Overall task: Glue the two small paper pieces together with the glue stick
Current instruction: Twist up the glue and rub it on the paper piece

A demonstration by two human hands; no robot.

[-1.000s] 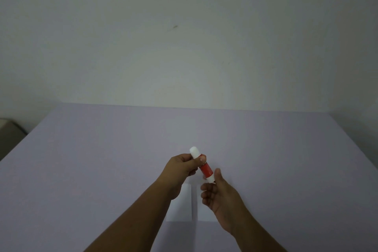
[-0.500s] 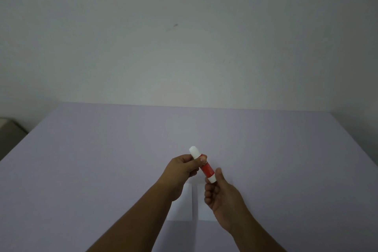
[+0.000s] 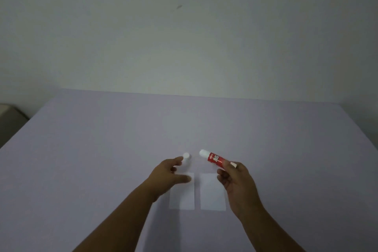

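Observation:
Two small white paper pieces lie side by side on the lilac table (image 3: 102,170): the left paper (image 3: 184,196) and the right paper (image 3: 211,194), with a narrow gap between them. My right hand (image 3: 237,186) holds the red glue stick (image 3: 213,158) above the right paper, its white uncapped tip pointing up and left. The white cap (image 3: 185,159) stands upright on the table just beyond the left paper. My left hand (image 3: 169,176) hovers over the left paper's far corner with its fingers spread; the index fingertip is right beside the cap and the thumb is well away from it.
A pale wall rises behind the table's far edge (image 3: 184,94). A dark object (image 3: 8,116) sits off the table's left side. Both forearms reach in from the bottom of the view.
The cap has come off the glue stick and now stands on the table. My hands have separated: the left spread open by the cap, the right took the stick to the right.

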